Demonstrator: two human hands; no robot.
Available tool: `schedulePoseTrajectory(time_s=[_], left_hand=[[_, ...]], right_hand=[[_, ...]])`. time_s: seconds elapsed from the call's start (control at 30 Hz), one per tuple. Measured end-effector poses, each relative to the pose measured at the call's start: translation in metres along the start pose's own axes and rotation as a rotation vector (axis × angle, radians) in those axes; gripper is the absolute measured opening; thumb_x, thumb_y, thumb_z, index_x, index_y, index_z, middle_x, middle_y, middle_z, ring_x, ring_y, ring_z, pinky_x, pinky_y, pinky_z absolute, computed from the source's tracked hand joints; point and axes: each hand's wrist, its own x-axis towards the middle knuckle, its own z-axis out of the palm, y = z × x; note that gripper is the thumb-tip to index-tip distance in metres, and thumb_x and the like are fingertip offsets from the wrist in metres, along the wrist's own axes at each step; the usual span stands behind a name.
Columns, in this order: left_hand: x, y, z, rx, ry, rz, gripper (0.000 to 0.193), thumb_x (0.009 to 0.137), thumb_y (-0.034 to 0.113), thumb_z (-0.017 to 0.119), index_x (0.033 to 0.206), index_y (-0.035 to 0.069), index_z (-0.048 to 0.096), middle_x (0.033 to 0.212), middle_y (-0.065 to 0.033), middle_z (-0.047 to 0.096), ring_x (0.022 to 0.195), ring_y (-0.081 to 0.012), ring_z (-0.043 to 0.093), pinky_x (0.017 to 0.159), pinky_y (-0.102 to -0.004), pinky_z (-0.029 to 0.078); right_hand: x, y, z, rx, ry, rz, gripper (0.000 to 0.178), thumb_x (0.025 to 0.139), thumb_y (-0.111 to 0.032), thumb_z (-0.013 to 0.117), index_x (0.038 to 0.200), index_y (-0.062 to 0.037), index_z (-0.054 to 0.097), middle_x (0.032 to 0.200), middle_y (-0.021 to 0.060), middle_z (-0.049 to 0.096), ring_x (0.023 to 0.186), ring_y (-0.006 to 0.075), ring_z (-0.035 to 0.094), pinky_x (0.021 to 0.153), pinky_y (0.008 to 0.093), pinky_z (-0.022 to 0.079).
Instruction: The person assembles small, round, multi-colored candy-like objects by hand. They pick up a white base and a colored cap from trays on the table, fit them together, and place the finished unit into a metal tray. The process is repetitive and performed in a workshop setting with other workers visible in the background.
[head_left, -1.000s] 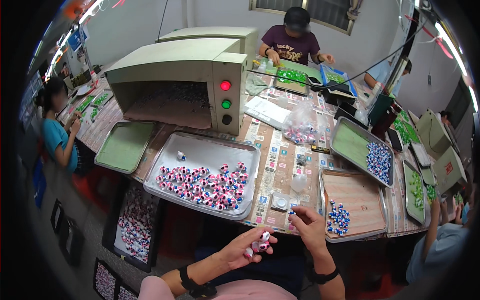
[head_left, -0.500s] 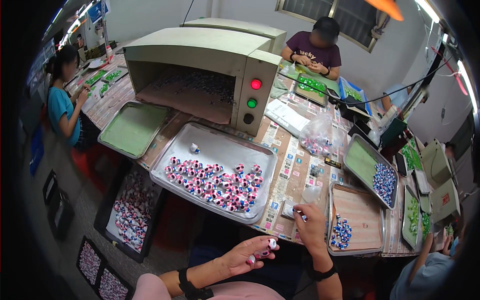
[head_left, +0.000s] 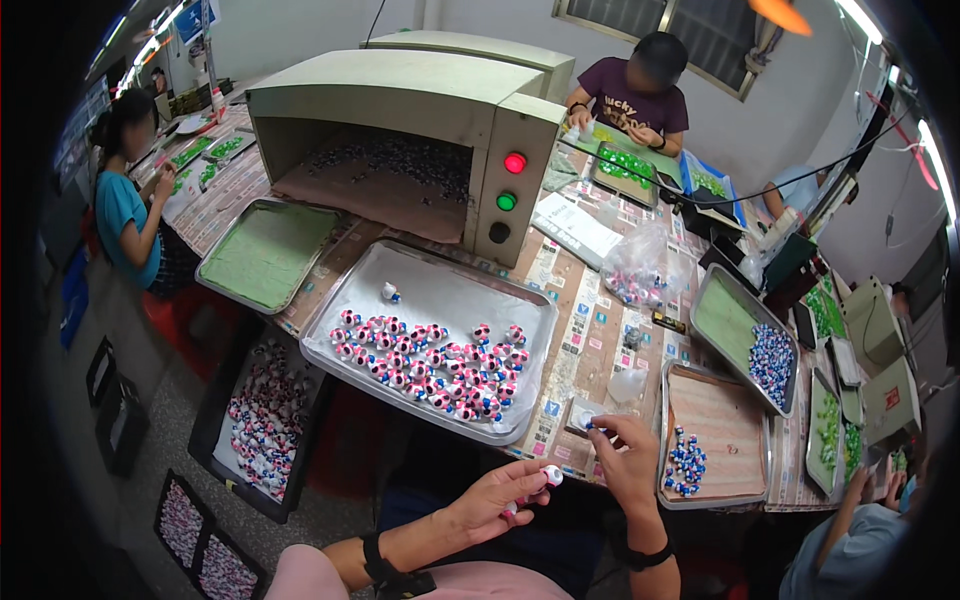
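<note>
My left hand holds small round white-and-pink figurine heads; one white head shows between thumb and forefinger, and another pink-and-white head sits lower, against the fingers. To its right, the thumb and fingers of my right hand pinch a tiny blue-and-white piece, just beside a small pale square dish on the table. Nearest ahead is a metal tray lined with white, where several pink, white and blue figurines lie. Right of my right hand, a brown-lined tray bears small blue-and-white pieces.
A beige tunnel oven with lit red and green lamps stands behind the trays. A green-lined tray is left, another right. A plastic bag of pieces lies between. Bins of figurines stand low left. Co-workers sit around.
My left hand has risen slightly and moved right, bringing the white head closer to my right hand. The right hand keeps its pinch and has dropped very slightly.
</note>
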Motion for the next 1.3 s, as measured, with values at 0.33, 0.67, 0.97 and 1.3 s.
schedulePoseTrajectory(time_s=[0.33,0.67,0.97,1.3], left_hand=[[0.003,0.003,0.009,0.141,0.050,0.037,0.035,0.094,0.013,0.061,0.128,0.008,0.056,0.098,0.0026,0.060,0.077,-0.0045,0.053,0.050,-0.0156,0.037],[0.003,-0.001,0.016,0.261,0.096,0.076,0.033,0.089,0.010,0.068,0.121,0.006,0.061,0.089,0.0028,0.060,0.068,-0.0023,0.049,0.048,-0.0158,0.034],[0.000,0.000,0.021,0.373,0.108,0.075,0.029,0.087,0.010,0.070,0.115,0.004,0.065,0.082,0.0030,0.060,0.060,-0.0007,0.045,0.046,-0.0157,0.030],[-0.006,0.047,0.023,1.108,0.243,0.578,0.024,0.085,0.014,0.072,0.105,0.001,0.069,0.083,0.0003,0.064,0.071,-0.0060,0.054,0.064,-0.0205,0.043]], right_hand=[[-0.048,-0.033,-0.011,0.568,-0.107,0.215,0.018,0.081,-0.001,0.072,0.099,-0.0002,0.070,0.094,0.0059,0.064,0.076,0.0084,0.061,0.065,0.0195,0.048],[-0.053,-0.028,-0.014,0.453,-0.158,0.206,0.019,0.079,-0.003,0.075,0.097,-0.0029,0.072,0.089,0.0061,0.066,0.075,0.0085,0.061,0.064,0.0200,0.047],[-0.052,-0.027,-0.024,0.446,-0.240,0.178,0.018,0.078,-0.003,0.075,0.096,-0.0028,0.074,0.086,0.0088,0.069,0.079,0.0144,0.064,0.069,0.0243,0.049],[-0.050,-0.022,-0.036,0.481,-0.090,0.109,0.016,0.087,-0.004,0.067,0.103,0.0000,0.070,0.098,0.0100,0.066,0.093,0.0140,0.061,0.079,0.0239,0.047]])
